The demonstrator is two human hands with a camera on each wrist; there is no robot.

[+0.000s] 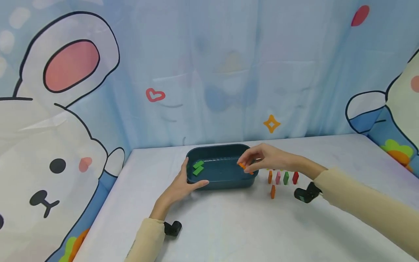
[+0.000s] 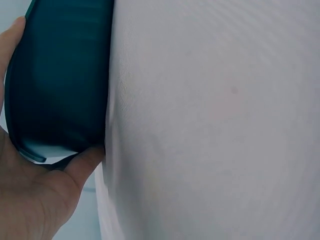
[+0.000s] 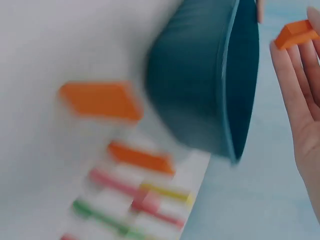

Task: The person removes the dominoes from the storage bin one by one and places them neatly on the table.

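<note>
A dark teal bin [image 1: 220,185] stands on the white table, two green blocks [image 1: 198,169] lying inside it near its left end. My left hand [image 1: 181,185] holds that end, thumb along the front wall and fingers at the left side; the left wrist view shows the hand [image 2: 45,195] around the end of the bin [image 2: 60,75]. Over the bin's right end, my right hand [image 1: 266,159] pinches a small orange block [image 1: 242,165] between thumb and fingertips. In the right wrist view the orange block [image 3: 296,34] sits at the fingertips, above the bin's rim.
Right of the bin, small blocks stand upright in a row: orange [image 1: 270,177], pink [image 1: 278,178], green [image 1: 286,178] and red [image 1: 295,177]. Another orange block [image 1: 273,191] stands in front. Behind them is a yellow block [image 3: 167,192]. A printed curtain [image 1: 229,72] hangs behind the table.
</note>
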